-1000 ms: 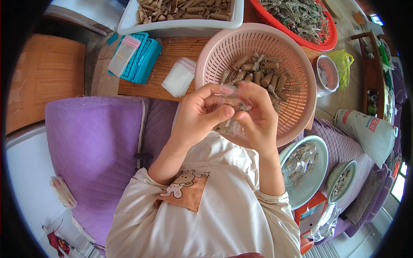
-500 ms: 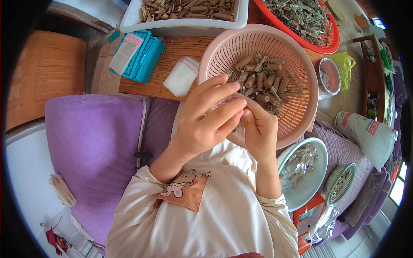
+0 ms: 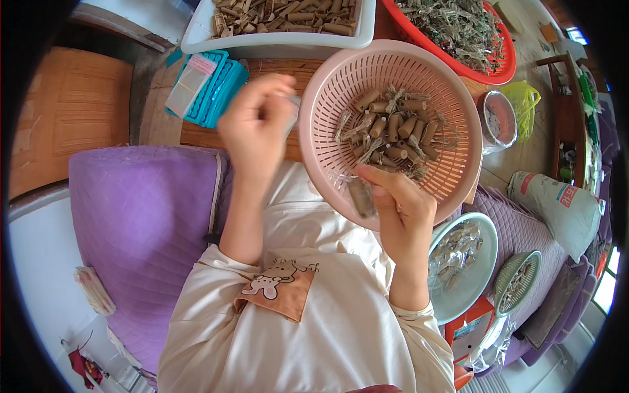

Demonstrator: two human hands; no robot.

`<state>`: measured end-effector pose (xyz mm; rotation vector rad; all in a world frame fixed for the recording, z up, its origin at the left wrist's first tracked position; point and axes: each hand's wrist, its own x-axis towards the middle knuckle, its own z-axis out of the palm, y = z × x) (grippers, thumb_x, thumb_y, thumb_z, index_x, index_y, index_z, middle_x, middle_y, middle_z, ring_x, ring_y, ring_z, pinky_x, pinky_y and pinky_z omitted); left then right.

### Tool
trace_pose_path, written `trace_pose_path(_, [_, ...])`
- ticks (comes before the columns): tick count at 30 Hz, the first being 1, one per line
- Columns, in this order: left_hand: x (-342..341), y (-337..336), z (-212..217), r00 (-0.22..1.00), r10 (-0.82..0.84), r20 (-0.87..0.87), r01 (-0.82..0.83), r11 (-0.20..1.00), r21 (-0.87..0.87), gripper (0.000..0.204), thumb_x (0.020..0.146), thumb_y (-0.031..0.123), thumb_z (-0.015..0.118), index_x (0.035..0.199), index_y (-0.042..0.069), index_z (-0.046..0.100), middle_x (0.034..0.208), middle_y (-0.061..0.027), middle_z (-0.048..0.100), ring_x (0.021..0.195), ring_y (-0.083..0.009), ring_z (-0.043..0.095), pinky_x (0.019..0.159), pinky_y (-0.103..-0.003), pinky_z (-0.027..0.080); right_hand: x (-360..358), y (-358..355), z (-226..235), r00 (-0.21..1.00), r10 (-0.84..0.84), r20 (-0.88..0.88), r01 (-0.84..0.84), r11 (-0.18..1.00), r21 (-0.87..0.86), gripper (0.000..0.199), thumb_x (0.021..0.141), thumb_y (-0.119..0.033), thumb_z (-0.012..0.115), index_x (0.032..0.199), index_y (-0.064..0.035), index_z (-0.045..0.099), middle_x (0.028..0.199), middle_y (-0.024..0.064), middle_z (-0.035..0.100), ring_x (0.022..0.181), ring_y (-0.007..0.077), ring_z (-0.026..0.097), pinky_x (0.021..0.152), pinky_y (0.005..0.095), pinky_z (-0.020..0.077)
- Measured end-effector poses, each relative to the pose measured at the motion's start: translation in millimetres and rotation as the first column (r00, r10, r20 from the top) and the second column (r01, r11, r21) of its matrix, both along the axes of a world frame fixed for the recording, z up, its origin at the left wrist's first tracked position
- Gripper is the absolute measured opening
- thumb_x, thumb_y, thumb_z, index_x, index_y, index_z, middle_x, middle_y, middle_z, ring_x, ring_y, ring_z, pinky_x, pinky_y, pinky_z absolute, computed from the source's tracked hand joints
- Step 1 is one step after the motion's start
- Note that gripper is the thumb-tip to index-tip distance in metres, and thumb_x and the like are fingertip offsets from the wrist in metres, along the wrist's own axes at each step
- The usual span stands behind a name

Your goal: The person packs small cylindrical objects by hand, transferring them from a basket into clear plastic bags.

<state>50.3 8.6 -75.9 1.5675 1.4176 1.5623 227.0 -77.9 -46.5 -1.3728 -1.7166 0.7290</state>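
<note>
My right hand [image 3: 401, 211] is closed on a short brown roll in a clear wrapper [image 3: 360, 197], held over the near rim of a pink plastic basket [image 3: 452, 173]. The basket holds several brown cylindrical sticks [image 3: 393, 128] mixed with dry fibres. My left hand [image 3: 257, 126] is raised to the left of the basket and blurred by motion. It is over the wooden mat where a small white packet stack lay. Something pale shows at its fingertips [image 3: 292, 105], but whether it grips it is unclear.
A white tray [image 3: 275, 44] of brown sticks and a red basket [image 3: 501, 71] of dried herbs stand at the back. Teal packets [image 3: 213, 92] lie left. To the right are a metal bowl [image 3: 498, 121], a pale plate [image 3: 473, 288] of wrapped pieces and a green basket [image 3: 517, 283]. A purple cushion [image 3: 141, 229] covers my lap.
My hands, joined together over the basket's rim, have separated. The left hand swung left and up over the white packets; the right stayed, keeping the wrapped roll.
</note>
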Motion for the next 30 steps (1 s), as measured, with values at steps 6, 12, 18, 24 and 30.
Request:
trace_pose_path(6, [13.2,-31.6,8.7,0.77,-0.437,0.465,0.506,0.862,-0.027,0.008,0.085,0.0,0.036,0.086,0.005,0.042,0.075,-0.004,0.055,0.048,-0.0011,0.033,0.044,-0.017,0.028,7.2,2.4,-12.6,0.772,-0.126,-0.623,0.013,0.983,-0.183,0.021,0.088,-0.01,0.048,0.098,0.0033,0.06,0.085,0.0038,0.051,0.066,0.0081,0.045,0.059,0.0202,0.034])
trace_pose_path(12, [29.3,-45.3,4.4,0.725,-0.568,0.39,0.661,0.733,-0.161,0.02,0.089,0.021,0.044,0.08,0.003,0.048,0.059,0.0011,0.044,0.05,-0.0037,0.037,0.044,-0.02,0.029,1.4,3.5,-7.4,0.403,-0.179,-0.898,-0.163,0.951,-0.263,0.028,0.09,-0.018,0.047,0.1,0.0065,0.058,0.088,0.0045,0.053,0.074,0.0098,0.05,0.067,0.021,0.0386])
trace_pose_path(18, [37.7,-41.9,7.3,0.833,-0.548,-0.074,0.546,0.836,-0.048,0.019,0.079,0.018,0.06,0.072,0.003,0.052,0.054,-0.002,0.042,0.043,-0.0116,0.04,0.04,-0.025,0.032,8.6,-0.4,-9.1,0.245,-0.239,-0.94,-0.282,0.91,-0.305,0.028,0.089,-0.018,0.048,0.102,0.0056,0.055,0.091,0.0092,0.056,0.078,0.0159,0.056,0.07,0.0257,0.045])
trace_pose_path(24, [39.8,-34.3,-3.5,0.829,-0.405,-0.385,0.542,0.751,0.376,0.012,0.068,0.009,0.065,0.071,0.006,0.053,0.052,-0.0013,0.038,0.041,-0.0147,0.042,0.038,-0.028,0.034,6.4,-9.7,-27.5,-0.268,-0.206,-0.941,-0.417,0.905,-0.08,0.026,0.085,-0.021,0.047,0.071,0.0012,0.05,0.07,0.011,0.051,0.056,0.0152,0.047,0.055,0.0265,0.0416])
trace_pose_path(30, [40.0,-36.5,-5.8,0.764,-0.606,-0.22,0.643,0.745,0.18,0.018,0.073,0.019,0.064,0.071,0.005,0.053,0.054,-0.0031,0.043,0.044,-0.0171,0.047,0.042,-0.029,0.037,17.6,-10.3,-23.4,0.293,-0.048,-0.955,-0.173,0.979,-0.102,0.042,0.078,-0.033,0.041,0.049,-0.0037,0.036,0.06,0.0163,0.047,0.05,0.019,0.041,0.052,0.027,0.0345])
